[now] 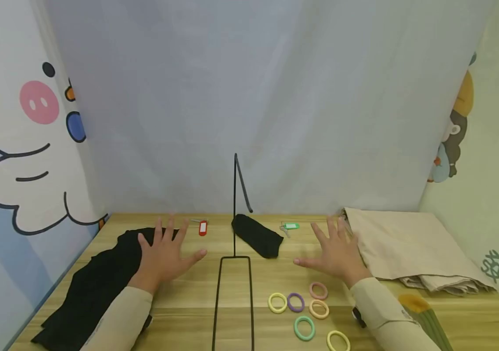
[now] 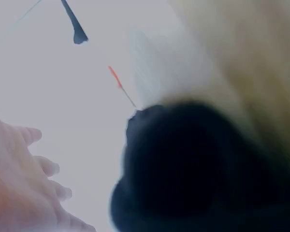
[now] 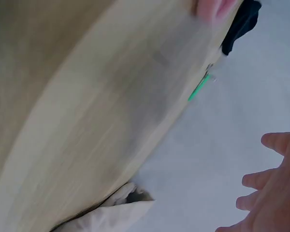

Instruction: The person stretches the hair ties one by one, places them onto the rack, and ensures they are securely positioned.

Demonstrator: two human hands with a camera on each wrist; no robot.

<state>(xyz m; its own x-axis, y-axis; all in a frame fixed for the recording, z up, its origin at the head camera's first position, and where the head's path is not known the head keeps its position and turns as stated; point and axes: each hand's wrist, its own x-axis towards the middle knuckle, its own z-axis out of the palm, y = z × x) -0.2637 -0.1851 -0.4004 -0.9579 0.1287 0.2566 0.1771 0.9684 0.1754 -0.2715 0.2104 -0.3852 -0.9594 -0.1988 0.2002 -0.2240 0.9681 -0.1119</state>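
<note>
My left hand (image 1: 161,256) is held with fingers spread and straight, its wrist over the edge of a heap of black cloth (image 1: 100,282). On the other side my right hand (image 1: 334,253) also has its fingers spread, beside a folded beige cloth (image 1: 411,243). Neither hand holds anything. Between them stands a black wire stand (image 1: 234,209) with a hooked top and a long looped base. A black sock (image 1: 258,236) lies behind its post. The left wrist view shows the left hand (image 2: 24,188) next to the dark cloth (image 2: 183,164); the right wrist view shows straight right fingers (image 3: 261,180).
Several colored rings, among them a purple ring (image 1: 295,302) and a green ring (image 1: 304,328), lie on the wooden table (image 1: 188,312) at front right. A red key tag (image 1: 203,228) and a green key tag (image 1: 291,226) lie near the back, before a grey curtain (image 1: 275,97).
</note>
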